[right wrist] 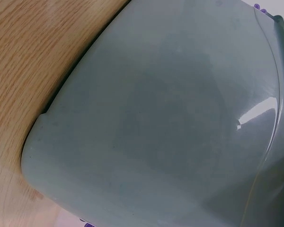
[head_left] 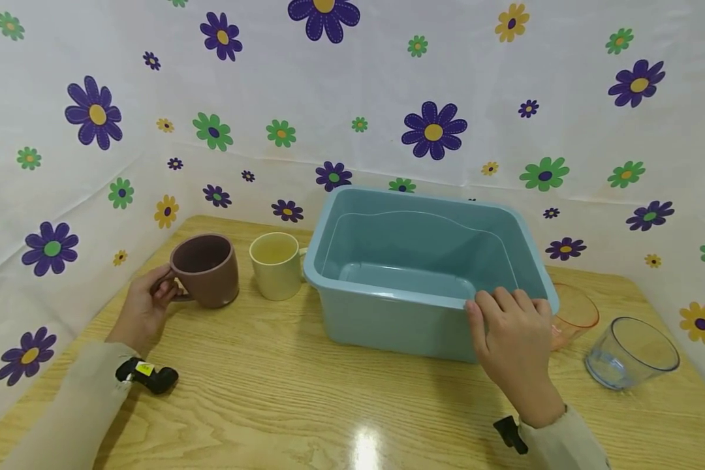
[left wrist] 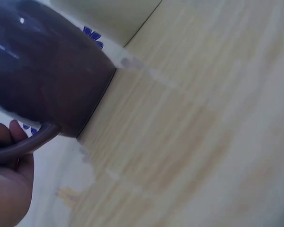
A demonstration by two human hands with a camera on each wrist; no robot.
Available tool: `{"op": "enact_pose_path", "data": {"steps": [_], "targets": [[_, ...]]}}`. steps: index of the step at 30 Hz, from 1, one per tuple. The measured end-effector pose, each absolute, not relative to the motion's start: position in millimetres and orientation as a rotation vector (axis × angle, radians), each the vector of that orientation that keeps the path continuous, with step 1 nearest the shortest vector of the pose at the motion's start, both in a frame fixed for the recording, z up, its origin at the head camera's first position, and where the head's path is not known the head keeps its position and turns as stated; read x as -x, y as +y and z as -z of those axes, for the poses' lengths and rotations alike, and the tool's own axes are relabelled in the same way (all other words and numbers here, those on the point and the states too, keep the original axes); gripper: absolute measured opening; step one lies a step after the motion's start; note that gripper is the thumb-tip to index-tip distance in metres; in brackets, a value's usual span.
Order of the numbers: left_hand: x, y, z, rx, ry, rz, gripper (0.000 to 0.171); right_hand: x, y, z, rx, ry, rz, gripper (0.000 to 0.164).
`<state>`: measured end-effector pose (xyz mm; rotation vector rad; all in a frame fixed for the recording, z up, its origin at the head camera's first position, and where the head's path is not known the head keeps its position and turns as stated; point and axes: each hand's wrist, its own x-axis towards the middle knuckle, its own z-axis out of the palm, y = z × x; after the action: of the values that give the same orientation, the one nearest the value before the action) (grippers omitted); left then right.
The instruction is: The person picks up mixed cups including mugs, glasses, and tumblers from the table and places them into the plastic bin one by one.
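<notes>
At the left of the head view, my left hand (head_left: 143,305) holds the handle of a dark brown mug (head_left: 216,282), fingers curled round it. That mug stands upright with its mouth up, and its glossy side and handle (left wrist: 28,144) fill the upper left of the left wrist view. On the right, my right hand (head_left: 514,343) grips the front rim of a blue-grey plastic basin (head_left: 396,323) near its right corner, fingers bent over the edge. Nothing lies inside the basin. The basin's outer wall (right wrist: 146,118) takes up most of the right wrist view, where the hand itself is hidden.
A pale yellow mug (head_left: 277,275) stands between the brown mug and the basin, its handle toward the basin. Right of the basin are an orange clear glass (head_left: 578,313), partly hidden, and a bluish clear glass (head_left: 631,356). Flower-printed cloth (head_left: 364,78) encloses the wooden table (head_left: 282,398).
</notes>
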<state>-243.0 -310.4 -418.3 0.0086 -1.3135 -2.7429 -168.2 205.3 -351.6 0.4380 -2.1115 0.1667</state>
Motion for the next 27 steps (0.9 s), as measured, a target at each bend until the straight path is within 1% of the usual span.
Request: {"op": "enact_pose_path", "data": {"steps": [6, 13, 18, 27], "targets": [[239, -303, 420, -0.106, -1.349, 2.637, 0.028, 168, 206, 352, -0.434, -2.105, -0.156, 0.053], [242, -299, 427, -0.034, -1.241, 2.665, 0.037, 168, 208, 354, -0.428, -2.113, -0.149, 0.054], [243, -297, 429, -0.065, -1.294, 2.565, 0.041, 168, 206, 354, -0.428, -2.096, -0.162, 0.054], [247, -296, 424, -0.208, -1.193, 2.531, 0.026, 169, 204, 351, -0.433, -2.085, -0.166, 0.054]]}}
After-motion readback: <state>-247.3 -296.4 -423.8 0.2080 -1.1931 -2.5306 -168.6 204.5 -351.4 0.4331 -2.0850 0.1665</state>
